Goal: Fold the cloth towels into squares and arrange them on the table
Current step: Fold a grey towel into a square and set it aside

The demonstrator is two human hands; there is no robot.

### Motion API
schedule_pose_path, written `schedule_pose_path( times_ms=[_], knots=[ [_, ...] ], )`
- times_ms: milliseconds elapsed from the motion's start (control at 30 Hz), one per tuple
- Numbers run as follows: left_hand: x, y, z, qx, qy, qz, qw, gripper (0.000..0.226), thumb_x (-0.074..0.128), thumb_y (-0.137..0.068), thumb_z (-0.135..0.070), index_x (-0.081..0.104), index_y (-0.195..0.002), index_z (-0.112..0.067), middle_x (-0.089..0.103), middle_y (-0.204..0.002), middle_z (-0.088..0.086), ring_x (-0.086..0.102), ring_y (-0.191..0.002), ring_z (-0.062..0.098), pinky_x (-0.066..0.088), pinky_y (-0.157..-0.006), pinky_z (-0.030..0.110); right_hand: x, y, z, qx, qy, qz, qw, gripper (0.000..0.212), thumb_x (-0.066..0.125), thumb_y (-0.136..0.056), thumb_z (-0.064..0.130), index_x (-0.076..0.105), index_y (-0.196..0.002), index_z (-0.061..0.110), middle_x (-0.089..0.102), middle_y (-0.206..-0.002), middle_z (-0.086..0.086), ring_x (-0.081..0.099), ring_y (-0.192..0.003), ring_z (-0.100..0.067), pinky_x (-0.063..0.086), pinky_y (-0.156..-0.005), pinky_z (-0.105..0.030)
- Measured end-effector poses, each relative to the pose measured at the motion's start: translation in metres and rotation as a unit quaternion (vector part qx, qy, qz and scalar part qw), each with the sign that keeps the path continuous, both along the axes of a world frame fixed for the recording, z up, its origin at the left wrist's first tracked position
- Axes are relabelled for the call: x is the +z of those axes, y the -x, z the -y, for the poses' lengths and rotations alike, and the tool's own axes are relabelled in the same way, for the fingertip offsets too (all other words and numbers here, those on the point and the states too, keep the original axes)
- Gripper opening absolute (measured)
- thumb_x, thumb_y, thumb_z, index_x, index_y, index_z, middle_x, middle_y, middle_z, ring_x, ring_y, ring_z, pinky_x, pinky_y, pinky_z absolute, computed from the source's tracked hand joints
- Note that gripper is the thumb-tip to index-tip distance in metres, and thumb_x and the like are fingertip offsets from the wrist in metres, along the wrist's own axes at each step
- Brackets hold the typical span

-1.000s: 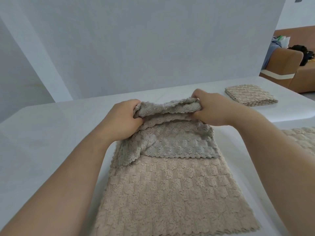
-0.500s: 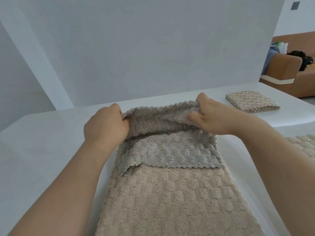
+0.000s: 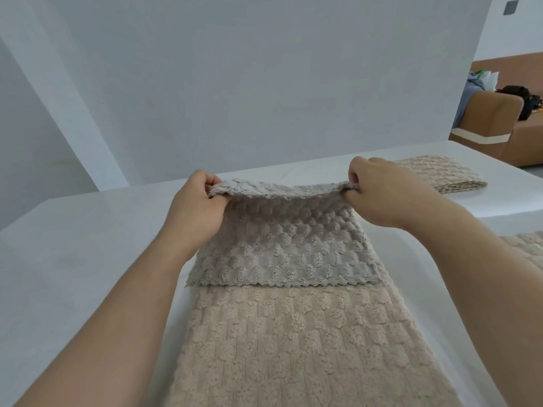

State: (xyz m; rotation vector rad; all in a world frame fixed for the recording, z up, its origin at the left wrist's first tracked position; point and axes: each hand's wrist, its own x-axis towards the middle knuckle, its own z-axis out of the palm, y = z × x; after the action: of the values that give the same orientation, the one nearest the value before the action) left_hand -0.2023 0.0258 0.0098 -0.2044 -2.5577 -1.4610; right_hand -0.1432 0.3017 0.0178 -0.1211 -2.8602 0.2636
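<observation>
Table [image 3: 73, 245]: white, looks slick; towels may slide if dragged.
Beige towel [image 3: 308, 348]: flat on table, partly under grey one; may ruck if grey towel is pulled across it.
Grey towel [image 3: 282, 248]: far edge lifted, near scalloped edge resting on beige towel; uneven pull could skew fold.
Folded towel [image 3: 440, 174]: far right on table, well apart.
Left hand [image 3: 197, 210], right hand [image 3: 385, 195]: apart, each pinching one far corner; slip would drop edge.
Containers: none visible.

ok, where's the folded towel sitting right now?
Head view, far right: the folded towel lies on the white table, just beyond the right hand, in front of the brown sofa.
</observation>
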Motion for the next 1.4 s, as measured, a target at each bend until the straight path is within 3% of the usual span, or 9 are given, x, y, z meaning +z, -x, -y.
schedule_pose_path(
  times_ms=[100,233,367,467,567,700,833,1067,1400],
  knots=[
    [0.000,0.001,0.002,-0.004,0.060,-0.016,0.998,0.016,0.067,-0.087,-0.010,0.062,-0.087,-0.026,0.069,-0.097,0.002,0.068,-0.079,0.029,0.059,-0.069,0.045,0.000,0.000,-0.001,-0.005,-0.015,0.011,1.000,0.019,0.052,-0.098,0.037,0.043,-0.095,0.020,0.053,-0.091,-0.002,0.055,-0.082,-0.028,0.052,-0.074,-0.043],
    [0.002,0.001,0.010,0.014,0.143,-0.019,0.989,0.022,0.074,-0.074,-0.002,0.068,-0.078,-0.022,0.073,-0.084,-0.004,0.073,-0.074,0.023,0.060,-0.069,0.043,0.003,-0.003,0.001,0.019,-0.011,0.049,0.999,0.015,0.058,-0.095,0.032,0.045,-0.092,0.024,0.059,-0.086,0.000,0.059,-0.077,-0.023,0.052,-0.069,-0.036],
    [0.007,0.001,0.014,0.034,0.173,-0.017,0.984,0.027,0.071,-0.071,0.006,0.070,-0.072,-0.021,0.074,-0.071,-0.002,0.072,-0.068,0.021,0.055,-0.055,0.032,0.010,-0.009,0.009,0.063,0.003,0.108,0.992,0.015,0.061,-0.089,0.020,0.049,-0.083,0.025,0.064,-0.084,0.002,0.067,-0.075,-0.017,0.053,-0.067,-0.034],
    [0.009,0.003,0.017,0.033,0.197,0.001,0.980,0.032,0.067,-0.076,0.009,0.072,-0.075,-0.023,0.071,-0.078,0.002,0.066,-0.070,0.019,0.049,-0.053,0.026,0.012,-0.010,0.011,0.064,-0.037,0.158,0.985,0.020,0.066,-0.085,0.020,0.049,-0.079,0.027,0.057,-0.087,0.007,0.055,-0.077,-0.014,0.043,-0.062,-0.031],
    [0.012,0.001,0.020,0.002,0.242,0.035,0.970,0.042,0.058,-0.076,0.011,0.073,-0.076,-0.028,0.069,-0.085,0.002,0.065,-0.074,0.020,0.046,-0.056,0.026,0.012,-0.013,0.014,0.063,-0.048,0.201,0.976,0.017,0.071,-0.084,0.020,0.057,-0.083,0.028,0.062,-0.091,0.006,0.057,-0.080,-0.014,0.041,-0.058,-0.027],
    [0.018,-0.009,0.016,-0.037,0.320,0.054,0.945,0.035,0.060,-0.073,0.008,0.070,-0.074,-0.026,0.067,-0.082,-0.001,0.062,-0.068,0.016,0.042,-0.053,0.023,0.016,-0.019,0.019,0.064,-0.045,0.251,0.965,0.017,0.077,-0.082,0.020,0.068,-0.096,0.025,0.065,-0.089,0.010,0.056,-0.070,-0.006,0.039,-0.051,-0.022],
    [0.020,-0.016,0.013,-0.061,0.387,0.077,0.917,0.027,0.065,-0.074,0.003,0.069,-0.075,-0.023,0.066,-0.079,-0.002,0.059,-0.065,0.014,0.038,-0.047,0.019,0.020,-0.023,0.023,0.075,-0.049,0.267,0.960,0.016,0.081,-0.079,0.025,0.072,-0.093,0.027,0.066,-0.081,0.012,0.053,-0.061,-0.002,0.037,-0.047,-0.019],
    [0.021,-0.021,0.009,-0.092,0.473,0.135,0.866,0.018,0.085,-0.073,-0.016,0.069,-0.076,-0.023,0.069,-0.082,-0.004,0.059,-0.066,0.012,0.038,-0.047,0.020,0.020,-0.026,0.027,0.097,-0.055,0.290,0.951,0.019,0.084,-0.078,0.034,0.073,-0.091,0.027,0.068,-0.081,0.012,0.056,-0.067,-0.002,0.037,-0.050,-0.019],
    [0.016,-0.021,0.005,-0.098,0.553,0.165,0.811,0.020,0.087,-0.074,-0.020,0.074,-0.089,-0.021,0.069,-0.087,-0.005,0.058,-0.069,0.010,0.040,-0.049,0.020,0.020,-0.028,0.032,0.110,-0.063,0.331,0.935,0.030,0.087,-0.075,0.041,0.068,-0.091,0.024,0.064,-0.081,0.011,0.057,-0.072,-0.007,0.041,-0.057,-0.021]
  ],
)
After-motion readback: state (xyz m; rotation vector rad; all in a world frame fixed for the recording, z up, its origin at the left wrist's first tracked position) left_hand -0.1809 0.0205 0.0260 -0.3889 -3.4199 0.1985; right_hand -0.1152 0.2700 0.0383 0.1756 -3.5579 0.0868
